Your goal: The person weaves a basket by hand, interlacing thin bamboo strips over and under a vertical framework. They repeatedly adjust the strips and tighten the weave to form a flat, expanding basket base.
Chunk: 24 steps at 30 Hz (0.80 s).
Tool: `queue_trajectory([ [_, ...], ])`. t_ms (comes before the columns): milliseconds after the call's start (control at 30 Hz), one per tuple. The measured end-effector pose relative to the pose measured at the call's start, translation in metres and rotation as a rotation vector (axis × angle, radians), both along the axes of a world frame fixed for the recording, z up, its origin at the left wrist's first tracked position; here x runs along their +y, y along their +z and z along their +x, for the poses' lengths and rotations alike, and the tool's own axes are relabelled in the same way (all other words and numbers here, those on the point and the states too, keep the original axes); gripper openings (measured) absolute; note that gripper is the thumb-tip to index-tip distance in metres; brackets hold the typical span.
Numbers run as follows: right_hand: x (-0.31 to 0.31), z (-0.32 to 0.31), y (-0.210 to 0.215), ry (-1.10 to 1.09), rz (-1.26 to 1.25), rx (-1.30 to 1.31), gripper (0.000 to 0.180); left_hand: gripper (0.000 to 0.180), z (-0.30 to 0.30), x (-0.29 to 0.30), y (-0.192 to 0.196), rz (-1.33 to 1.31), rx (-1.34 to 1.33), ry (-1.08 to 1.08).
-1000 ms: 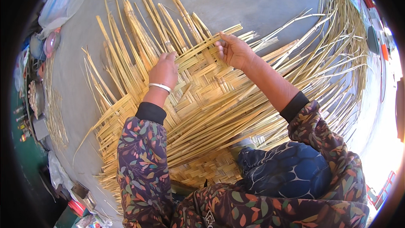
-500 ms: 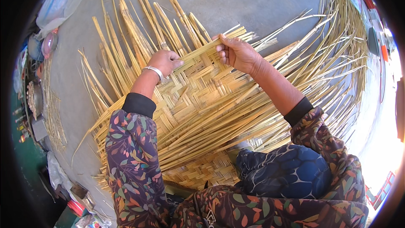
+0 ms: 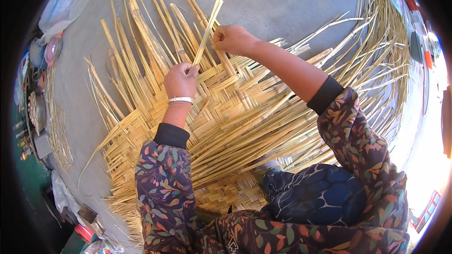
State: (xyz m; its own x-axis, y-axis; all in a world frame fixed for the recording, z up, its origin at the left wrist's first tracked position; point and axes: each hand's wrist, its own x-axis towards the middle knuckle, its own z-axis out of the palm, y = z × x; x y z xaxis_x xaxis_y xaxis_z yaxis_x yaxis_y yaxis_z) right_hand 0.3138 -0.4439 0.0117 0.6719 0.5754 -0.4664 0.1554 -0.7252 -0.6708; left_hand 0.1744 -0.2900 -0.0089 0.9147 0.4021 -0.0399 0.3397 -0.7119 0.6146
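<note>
A partly woven mat (image 3: 214,99) of split, straw-coloured reed or cane strips lies in front of me. Between the thumb and fingers of my left hand (image 3: 181,81), which wears a pale bracelet, is a pale reed strip (image 3: 208,30). The strip slants up and to the right, above the mat's far edge. Just right of it, my right hand (image 3: 234,41) is closed with its fingers curled down. Whatever it grips, if anything, is hidden. Unwoven strip ends (image 3: 149,35) fan out beyond the weave to the far left.
A thick layer of long loose strips (image 3: 245,141) crosses the mat nearer me and spreads right. More thin stalks (image 3: 381,56) curve along the right side of the grey floor (image 3: 282,0). Plastic sheeting (image 3: 61,9) and a pink round item (image 3: 53,49) are at far left.
The strip has swung from lying along the weave's far edge to standing up at a slant. My right hand has moved left and slightly up; my left hand has turned upward.
</note>
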Motion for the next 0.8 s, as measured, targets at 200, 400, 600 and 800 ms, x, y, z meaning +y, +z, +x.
queue_trajectory([
  [200,0.019,0.004,-0.006,-0.042,-0.108,-0.213,0.031,0.023,-0.003,-0.008,-0.007,-0.046,-0.044,0.155],
  [400,0.024,0.014,-0.022,-0.085,-0.085,-0.279,0.036,0.023,-0.002,-0.013,-0.005,-0.075,-0.024,0.232],
  [600,0.025,0.028,-0.024,-0.238,0.156,0.200,0.025,0.023,-0.002,-0.013,-0.007,-0.062,-0.014,0.257],
  [800,0.024,0.035,-0.036,-0.174,0.097,0.248,0.027,0.022,-0.002,-0.014,-0.007,-0.067,-0.010,0.265],
])
